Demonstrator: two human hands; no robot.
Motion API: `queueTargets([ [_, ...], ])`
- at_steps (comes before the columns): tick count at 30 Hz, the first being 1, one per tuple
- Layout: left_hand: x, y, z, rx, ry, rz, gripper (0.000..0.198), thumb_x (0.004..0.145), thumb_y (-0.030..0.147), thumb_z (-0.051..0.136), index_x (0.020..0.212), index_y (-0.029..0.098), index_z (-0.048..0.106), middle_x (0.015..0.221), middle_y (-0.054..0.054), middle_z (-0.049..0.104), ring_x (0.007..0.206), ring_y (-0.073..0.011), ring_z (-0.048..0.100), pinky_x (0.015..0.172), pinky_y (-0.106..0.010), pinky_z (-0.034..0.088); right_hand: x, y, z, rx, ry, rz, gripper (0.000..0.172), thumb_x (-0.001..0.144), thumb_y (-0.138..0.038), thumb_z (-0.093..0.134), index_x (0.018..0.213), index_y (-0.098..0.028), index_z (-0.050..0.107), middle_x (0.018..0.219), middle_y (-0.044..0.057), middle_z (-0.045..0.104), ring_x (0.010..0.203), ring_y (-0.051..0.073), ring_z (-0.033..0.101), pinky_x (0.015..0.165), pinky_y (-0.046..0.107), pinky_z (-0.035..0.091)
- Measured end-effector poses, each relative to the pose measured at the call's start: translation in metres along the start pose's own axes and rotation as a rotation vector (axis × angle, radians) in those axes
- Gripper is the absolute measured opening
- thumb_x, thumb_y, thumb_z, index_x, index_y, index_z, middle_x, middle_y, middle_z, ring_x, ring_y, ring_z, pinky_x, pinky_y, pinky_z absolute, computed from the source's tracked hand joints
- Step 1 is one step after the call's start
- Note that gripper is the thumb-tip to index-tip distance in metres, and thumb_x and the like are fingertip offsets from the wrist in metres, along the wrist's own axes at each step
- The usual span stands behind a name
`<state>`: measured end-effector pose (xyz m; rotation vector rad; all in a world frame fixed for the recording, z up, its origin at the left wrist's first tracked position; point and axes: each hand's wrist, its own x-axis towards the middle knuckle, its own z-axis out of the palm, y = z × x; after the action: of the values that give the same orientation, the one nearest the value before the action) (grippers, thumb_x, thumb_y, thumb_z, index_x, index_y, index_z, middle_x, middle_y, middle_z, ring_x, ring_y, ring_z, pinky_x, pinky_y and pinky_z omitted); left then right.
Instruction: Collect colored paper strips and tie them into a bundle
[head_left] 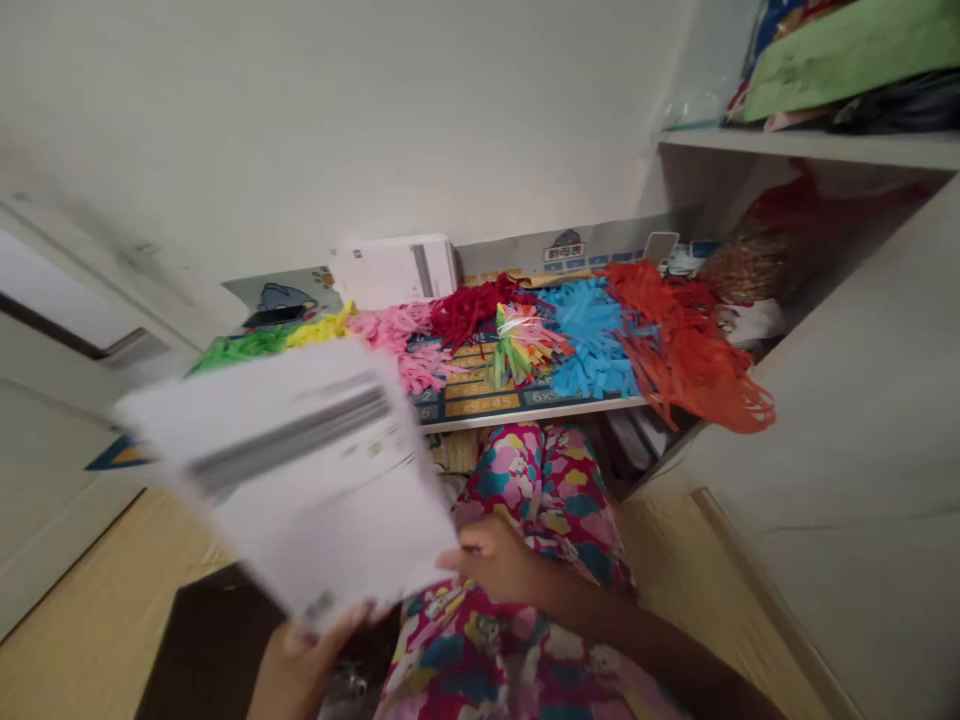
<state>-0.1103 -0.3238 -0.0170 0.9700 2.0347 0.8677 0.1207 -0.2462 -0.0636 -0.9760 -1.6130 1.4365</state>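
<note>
A white box (300,470) with a grey stripe is held up in front of me, blurred by motion. My left hand (300,665) grips its lower edge from below. My right hand (499,560) holds its lower right corner, fingers curled against it. Behind it, on a low desk (525,412), lie heaps of cut paper strips: green (236,348), yellow (322,327), pink (409,345), dark red (472,305), blue (592,340) and orange-red (686,345). A small tied bundle of mixed strips (521,345) sits in the middle.
A second white box (394,270) stands at the back of the desk against the wall. Shelves (810,145) with bags and a green sheet rise on the right. My lap in flowered cloth (540,500) is under the desk edge. Wooden floor lies on both sides.
</note>
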Motion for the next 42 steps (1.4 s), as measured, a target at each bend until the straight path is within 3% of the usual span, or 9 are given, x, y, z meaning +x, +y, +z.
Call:
queueTargets([
  [3, 0.015, 0.058, 0.04, -0.259, 0.069, 0.195, 0.044, 0.052, 0.057, 0.081, 0.066, 0.017, 0.071, 0.069, -0.004, 0.073, 0.073, -0.0255, 0.068, 0.07, -0.032, 0.056, -0.009, -0.008, -0.005, 0.033, 0.29, 0.008, 0.055, 0.085, -0.066, 0.048, 0.057, -0.019, 0.051, 0.054, -0.002, 0.047, 0.053, 0.011, 0.04, 0.048, 0.023, 0.029],
  [8, 0.021, 0.106, 0.14, -0.667, -0.347, 0.351, 0.05, 0.07, 0.064, 0.07, 0.07, 0.015, 0.068, 0.064, -0.003, 0.065, 0.063, -0.0162, 0.059, 0.064, -0.028, 0.051, -0.016, -0.01, -0.017, 0.126, 0.773, 0.053, 0.058, 0.084, -0.072, 0.048, 0.063, -0.019, 0.062, 0.058, 0.005, 0.062, 0.058, 0.019, 0.055, 0.057, 0.029, 0.044],
  [11, 0.015, 0.115, 0.165, -0.609, -0.438, 0.421, 0.051, 0.075, 0.065, 0.066, 0.066, 0.015, 0.063, 0.06, 0.0, 0.057, 0.056, -0.0122, 0.05, 0.056, -0.024, 0.043, -0.022, -0.005, -0.018, 0.111, 0.826, 0.126, 0.063, 0.083, -0.074, 0.048, 0.053, -0.02, 0.059, 0.052, 0.005, 0.06, 0.051, 0.019, 0.054, 0.054, 0.031, 0.044],
  [19, 0.051, 0.156, 0.121, -0.193, -0.428, 0.723, 0.052, 0.082, 0.062, 0.056, 0.058, 0.016, 0.052, 0.053, 0.005, 0.039, 0.053, -0.0091, 0.034, 0.051, -0.021, 0.024, -0.06, -0.046, -0.045, -0.082, 0.122, -0.025, 0.054, 0.09, -0.065, 0.042, 0.078, -0.023, 0.073, 0.061, 0.004, 0.067, 0.051, 0.018, 0.058, 0.049, 0.028, 0.045],
  [22, 0.061, 0.184, 0.099, 0.112, -0.5, 1.009, 0.046, 0.086, 0.05, 0.057, 0.054, 0.017, 0.053, 0.052, 0.003, 0.046, 0.053, -0.0105, 0.039, 0.052, -0.023, 0.024, -0.051, -0.083, -0.087, -0.506, 0.41, -0.274, 0.027, 0.081, -0.052, 0.064, 0.085, -0.029, 0.076, 0.082, 0.007, 0.074, 0.078, 0.024, 0.068, 0.071, 0.034, 0.052],
  [24, 0.061, 0.209, 0.089, 0.292, -0.588, 1.171, 0.038, 0.085, 0.042, 0.06, 0.056, 0.017, 0.058, 0.055, 0.0, 0.055, 0.054, -0.0116, 0.043, 0.054, -0.024, 0.025, -0.028, -0.104, -0.114, -0.619, 0.658, -0.289, 0.045, 0.069, -0.056, 0.073, 0.103, -0.026, 0.074, 0.108, 0.011, 0.073, 0.103, 0.031, 0.065, 0.087, 0.042, 0.05],
  [28, 0.061, 0.252, 0.086, 0.384, -0.739, 1.238, 0.026, 0.079, 0.037, 0.068, 0.06, 0.019, 0.067, 0.059, -0.002, 0.065, 0.057, -0.0139, 0.053, 0.057, -0.024, 0.031, 0.022, -0.114, -0.146, -0.461, 0.451, -0.021, 0.053, 0.067, -0.065, 0.068, 0.09, -0.017, 0.072, 0.086, 0.01, 0.073, 0.08, 0.029, 0.067, 0.071, 0.04, 0.052],
  [35, 0.049, 0.196, 0.124, -0.547, -0.472, 0.777, 0.047, 0.069, 0.046, 0.08, 0.102, 0.016, 0.065, 0.088, -0.006, 0.074, 0.075, -0.016, 0.067, 0.07, -0.025, 0.051, 0.015, -0.073, -0.15, 0.296, 0.938, 0.049, 0.069, 0.059, -0.062, 0.077, 0.106, -0.013, 0.062, 0.079, 0.007, 0.071, 0.066, 0.023, 0.066, 0.061, 0.036, 0.054],
  [42, 0.024, 0.159, 0.145, -0.376, -0.108, 1.017, 0.022, 0.081, 0.041, 0.075, 0.095, 0.024, 0.075, 0.096, -0.006, 0.078, 0.09, -0.0216, 0.072, 0.085, -0.031, 0.055, 0.012, -0.057, -0.14, 0.041, 1.068, -0.101, 0.065, 0.083, -0.065, 0.051, 0.126, -0.016, 0.055, 0.102, 0.015, 0.071, 0.092, 0.031, 0.069, 0.075, 0.043, 0.057],
])
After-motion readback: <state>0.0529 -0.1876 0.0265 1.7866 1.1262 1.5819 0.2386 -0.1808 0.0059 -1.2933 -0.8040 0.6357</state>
